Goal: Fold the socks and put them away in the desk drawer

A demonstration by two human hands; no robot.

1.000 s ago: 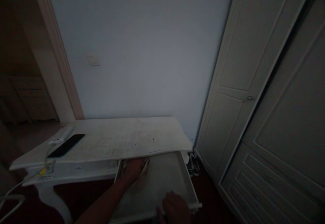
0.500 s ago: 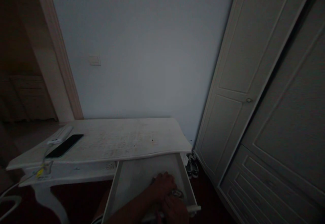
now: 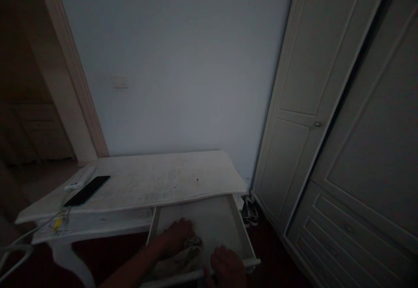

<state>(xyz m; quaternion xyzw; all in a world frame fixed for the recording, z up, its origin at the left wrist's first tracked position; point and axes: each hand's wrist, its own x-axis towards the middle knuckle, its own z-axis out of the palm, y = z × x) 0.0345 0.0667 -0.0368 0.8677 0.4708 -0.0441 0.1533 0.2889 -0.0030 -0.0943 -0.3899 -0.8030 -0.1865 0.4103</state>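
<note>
The white drawer (image 3: 215, 222) is pulled out of the desk. Inside it, on the left, my left hand (image 3: 178, 233) has its fingers bent around the far part of a crumpled cloth (image 3: 179, 262). A dark patterned part of that cloth shows beside the hand, and the rest lies under the wrist toward the drawer front. Over the drawer's front edge, at the right, is my right hand (image 3: 228, 266), its thumb spread from the fingers and no held thing showing. Dim light blurs the finer detail.
On the worn white desk (image 3: 156, 179), a dark phone (image 3: 88, 191) lies beside a white power strip (image 3: 81, 177) with cables. Shoes (image 3: 250, 213) stand on the floor between the desk and the tall wardrobe (image 3: 290, 148). A light switch (image 3: 120, 82) is on the wall.
My left hand has moved left inside the drawer, bringing the patterned cloth with it. My right hand has stayed near the drawer front, now apart from the cloth.
</note>
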